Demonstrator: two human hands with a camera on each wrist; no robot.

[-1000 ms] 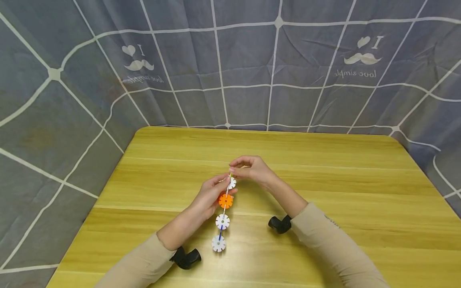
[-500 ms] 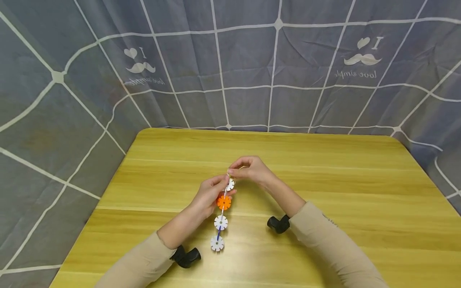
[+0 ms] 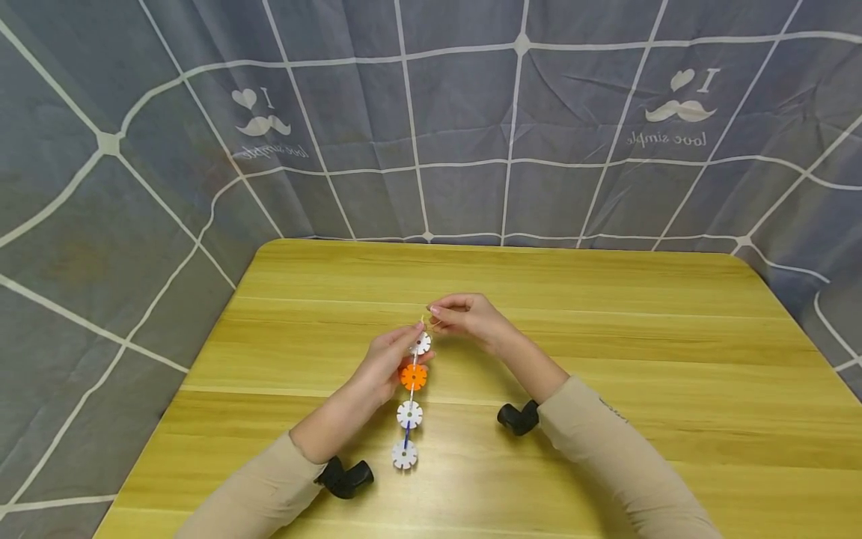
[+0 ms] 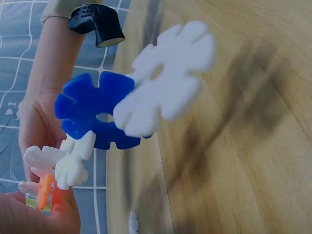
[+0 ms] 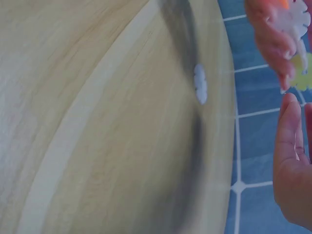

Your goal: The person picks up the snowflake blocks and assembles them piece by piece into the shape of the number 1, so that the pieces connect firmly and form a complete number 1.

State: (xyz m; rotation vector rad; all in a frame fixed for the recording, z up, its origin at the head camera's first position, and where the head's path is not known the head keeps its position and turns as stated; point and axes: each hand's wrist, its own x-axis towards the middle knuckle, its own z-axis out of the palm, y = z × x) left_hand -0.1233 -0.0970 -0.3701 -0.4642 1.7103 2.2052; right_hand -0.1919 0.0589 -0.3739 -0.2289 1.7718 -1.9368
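Observation:
My left hand [image 3: 382,363] grips the upper part of a chain of slotted plastic snowflake discs. Down the chain come a white disc [image 3: 420,343], an orange disc [image 3: 414,377] and more white discs [image 3: 409,414], with a blue disc [image 4: 95,109] edge-on between the lowest two. At the top end a yellow disc [image 5: 303,73] is joined on. My right hand [image 3: 468,318] hovers just beside that end. Its thumb and fingers are apart from the yellow disc, and nothing shows between them in the right wrist view. Left fingers partly hide the upper joints.
One loose white disc [image 5: 200,84] lies on the wooden table [image 3: 606,337], below the hands. Black wrist-camera mounts [image 3: 346,479] sit by both sleeves. A grey curtain with white lines [image 3: 465,120] hangs behind the table and at its left.
My right fingers have come off the yellow disc and drawn slightly away from it. My left hand and the chain have shifted a little to the left.

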